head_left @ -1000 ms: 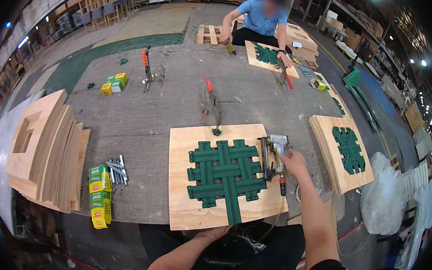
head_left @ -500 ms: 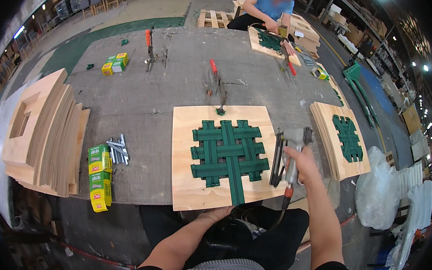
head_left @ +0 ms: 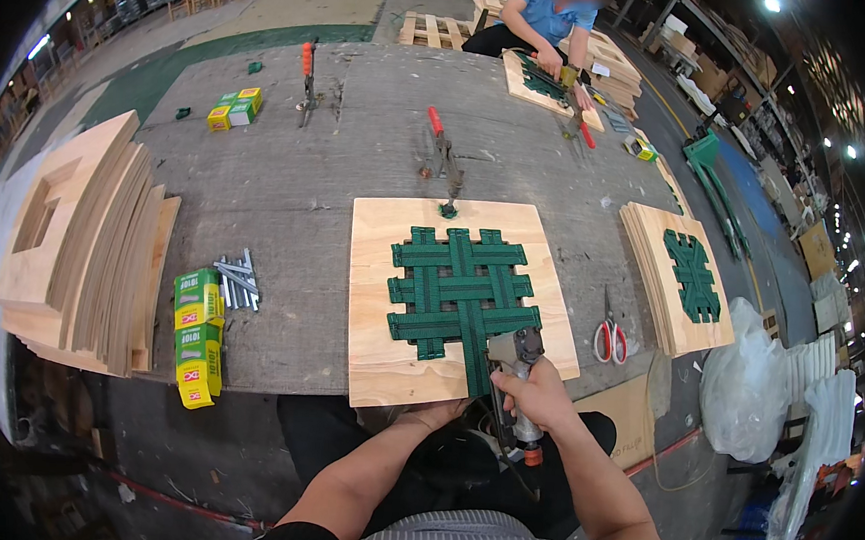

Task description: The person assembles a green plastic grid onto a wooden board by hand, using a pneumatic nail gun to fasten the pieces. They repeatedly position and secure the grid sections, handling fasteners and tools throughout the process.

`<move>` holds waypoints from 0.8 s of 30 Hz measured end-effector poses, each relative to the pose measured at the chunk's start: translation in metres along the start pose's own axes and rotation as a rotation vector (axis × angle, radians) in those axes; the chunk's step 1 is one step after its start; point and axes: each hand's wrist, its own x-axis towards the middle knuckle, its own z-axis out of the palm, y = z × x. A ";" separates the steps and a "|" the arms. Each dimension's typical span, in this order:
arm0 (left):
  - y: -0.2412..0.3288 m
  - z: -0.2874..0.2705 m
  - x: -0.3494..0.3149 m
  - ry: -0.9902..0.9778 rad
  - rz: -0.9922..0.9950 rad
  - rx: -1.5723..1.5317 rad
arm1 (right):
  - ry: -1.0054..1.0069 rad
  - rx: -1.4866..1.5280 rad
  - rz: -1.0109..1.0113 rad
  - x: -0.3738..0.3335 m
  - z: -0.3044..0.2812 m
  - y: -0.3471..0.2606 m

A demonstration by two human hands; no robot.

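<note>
A square plywood panel (head_left: 371, 361) lies before me, with green webbing straps (head_left: 462, 282) woven across its middle. One strap runs down to the panel's near edge. My right hand (head_left: 542, 396) is wrapped round a pneumatic staple gun (head_left: 519, 348), its head over the lower right of the weave beside that long strap. Below the near edge, my left hand (head_left: 435, 413) touches the panel close to the strap's end; its fingers are hidden beneath. A red-handled toggle clamp (head_left: 443, 155) presses at the panel's far edge.
Plywood frames (head_left: 73, 245) are stacked at left, beside yellow-green staple boxes (head_left: 197, 339) and loose staple strips (head_left: 239, 279). Scissors (head_left: 609, 338) lie right of the panel, near another stack (head_left: 687, 288) topped with green webbing. Across the table (head_left: 298, 180) a co-worker (head_left: 545, 27) handles another panel.
My right hand has brought the staple gun left and down from beside the panel onto its lower right, uncovering the scissors. My left hand stays at the near edge.
</note>
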 end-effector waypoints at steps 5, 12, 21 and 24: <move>0.001 -0.001 -0.003 -0.041 0.021 0.023 | 0.035 -0.004 0.033 -0.002 0.003 0.009; -0.004 0.007 -0.004 0.036 0.058 0.066 | 0.007 0.019 0.012 0.000 0.009 0.015; 0.004 -0.014 0.000 -0.079 -0.020 -0.067 | 0.036 0.021 0.010 -0.008 0.024 0.009; 0.005 -0.012 -0.002 -0.015 -0.027 -0.075 | 0.024 0.008 -0.015 -0.009 0.027 0.009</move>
